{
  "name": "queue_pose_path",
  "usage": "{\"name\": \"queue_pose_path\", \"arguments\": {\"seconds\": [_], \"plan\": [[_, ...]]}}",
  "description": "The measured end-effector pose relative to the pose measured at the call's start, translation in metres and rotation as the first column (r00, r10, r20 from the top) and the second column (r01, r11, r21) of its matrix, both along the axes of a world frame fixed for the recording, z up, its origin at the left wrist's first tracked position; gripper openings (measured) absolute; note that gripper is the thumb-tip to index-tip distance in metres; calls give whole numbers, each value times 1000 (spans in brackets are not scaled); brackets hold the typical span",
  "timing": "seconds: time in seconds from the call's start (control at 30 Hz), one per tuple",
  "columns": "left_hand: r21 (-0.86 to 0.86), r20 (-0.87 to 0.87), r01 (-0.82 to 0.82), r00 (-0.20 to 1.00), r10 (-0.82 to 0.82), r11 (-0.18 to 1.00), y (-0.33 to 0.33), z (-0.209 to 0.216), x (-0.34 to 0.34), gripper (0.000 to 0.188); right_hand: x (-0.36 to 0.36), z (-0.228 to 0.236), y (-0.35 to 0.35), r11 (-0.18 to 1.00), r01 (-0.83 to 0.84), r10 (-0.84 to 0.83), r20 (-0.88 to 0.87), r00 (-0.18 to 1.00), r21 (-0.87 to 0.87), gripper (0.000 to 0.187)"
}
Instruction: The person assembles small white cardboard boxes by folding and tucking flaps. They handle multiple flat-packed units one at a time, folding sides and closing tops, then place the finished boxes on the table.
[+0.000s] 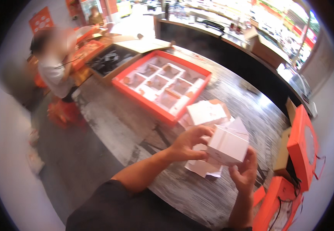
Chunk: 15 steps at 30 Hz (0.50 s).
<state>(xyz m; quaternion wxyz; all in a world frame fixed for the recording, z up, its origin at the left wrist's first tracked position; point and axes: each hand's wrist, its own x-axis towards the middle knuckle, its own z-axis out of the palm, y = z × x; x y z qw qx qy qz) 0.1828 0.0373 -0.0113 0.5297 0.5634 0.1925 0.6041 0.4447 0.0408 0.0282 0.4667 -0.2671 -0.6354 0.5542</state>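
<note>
Between my two hands is a small white cardboard box, held above the table with a flap standing up at its far side. My left hand grips its left side, thumb low and fingers along the upper edge. My right hand holds the right side from below, its thumb near the bottom corner. Beneath and beyond the box lie several white cardboard pieces, partly hidden by it. Farther left sits a large shallow red-orange box with white dividers forming several square compartments.
The grey wood-grain table carries an open carton with dark contents at the far left. Red-orange boxes with cords stand at the right edge. A person in a white top is at the left. A dark-fronted counter runs behind.
</note>
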Motion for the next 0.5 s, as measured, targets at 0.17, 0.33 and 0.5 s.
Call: {"name": "queue_pose_path", "arguments": {"seconds": [0.17,0.33,0.5], "plan": [[-71,90,32,996,-25,997,-4,-9,-4,62,-2,2,5,995,-98,98,15,995,-33,63],[-63,48,8,999,-5,998,-3,-6,2,63,2,4,7,994,-92,90,-44,995,-54,59],[3,12,32,999,-32,999,-1,-6,-2,64,3,5,9,996,-85,85,-8,996,9,57]]}}
